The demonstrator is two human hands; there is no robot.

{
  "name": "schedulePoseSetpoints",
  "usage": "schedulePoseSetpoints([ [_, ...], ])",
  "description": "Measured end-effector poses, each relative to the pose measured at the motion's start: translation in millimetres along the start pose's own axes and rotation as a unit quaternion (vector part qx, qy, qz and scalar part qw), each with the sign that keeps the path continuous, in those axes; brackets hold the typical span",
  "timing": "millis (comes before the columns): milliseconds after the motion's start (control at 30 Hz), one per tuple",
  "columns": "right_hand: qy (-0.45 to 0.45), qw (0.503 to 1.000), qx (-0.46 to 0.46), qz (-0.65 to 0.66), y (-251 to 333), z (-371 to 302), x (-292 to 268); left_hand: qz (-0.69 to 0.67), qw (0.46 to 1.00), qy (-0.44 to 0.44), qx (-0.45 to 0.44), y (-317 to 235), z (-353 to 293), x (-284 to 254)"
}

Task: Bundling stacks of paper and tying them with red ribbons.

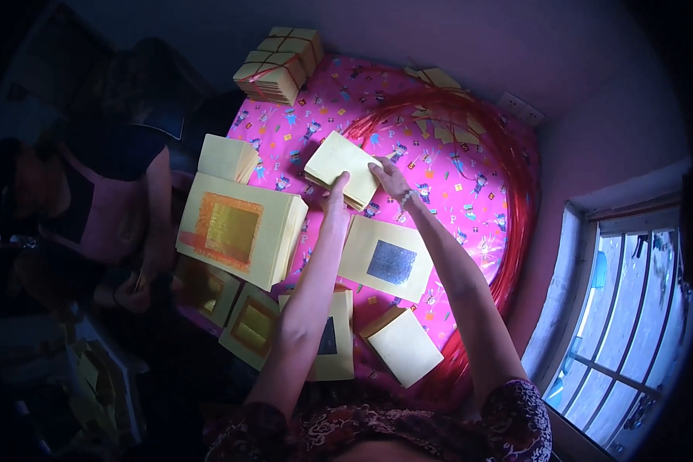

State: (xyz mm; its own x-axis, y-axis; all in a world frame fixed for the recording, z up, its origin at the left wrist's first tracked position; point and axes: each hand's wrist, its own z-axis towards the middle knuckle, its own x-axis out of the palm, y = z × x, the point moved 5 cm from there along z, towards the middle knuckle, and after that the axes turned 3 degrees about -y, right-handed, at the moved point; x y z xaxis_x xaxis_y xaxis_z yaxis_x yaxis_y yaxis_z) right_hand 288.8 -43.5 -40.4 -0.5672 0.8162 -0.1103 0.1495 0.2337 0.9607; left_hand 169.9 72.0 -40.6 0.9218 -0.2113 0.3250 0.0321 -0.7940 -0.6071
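Observation:
A thick stack of pale yellow paper sheets (pixel 340 160) is between my two hands above the pink patterned table cover (pixel 439 196). My left hand (pixel 336 192) grips its near edge, thumb on top. At its right edge, my right hand (pixel 393 177) has its thumb on the top sheet and its fingers bent round the side. The undersides of both hands are hidden. Just nearer to me lies a yellow sheet with a silver square (pixel 393 262). To the left stands a large stack of sheets topped with an orange-edged gold square (pixel 281 246).
Tied paper bundles (pixel 273 77) sit at the far left corner. Red plastic strands (pixel 508 200) curve along the right side. A small paper stack (pixel 404 346) lies near me, and another (pixel 227 158) at left. A person (pixel 115 192) is at the left; a barred window (pixel 616 308) is at right.

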Motion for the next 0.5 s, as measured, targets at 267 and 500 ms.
schedulePoseSetpoints([
  [267,0.109,0.993,0.028,-0.018,67,-68,-49,0.026,0.977,0.175,0.122,-17,-75,4],
  [500,0.207,0.977,-0.033,-0.028,152,-218,-70,0.059,0.937,0.345,-0.007,-14,-211,-29],
])
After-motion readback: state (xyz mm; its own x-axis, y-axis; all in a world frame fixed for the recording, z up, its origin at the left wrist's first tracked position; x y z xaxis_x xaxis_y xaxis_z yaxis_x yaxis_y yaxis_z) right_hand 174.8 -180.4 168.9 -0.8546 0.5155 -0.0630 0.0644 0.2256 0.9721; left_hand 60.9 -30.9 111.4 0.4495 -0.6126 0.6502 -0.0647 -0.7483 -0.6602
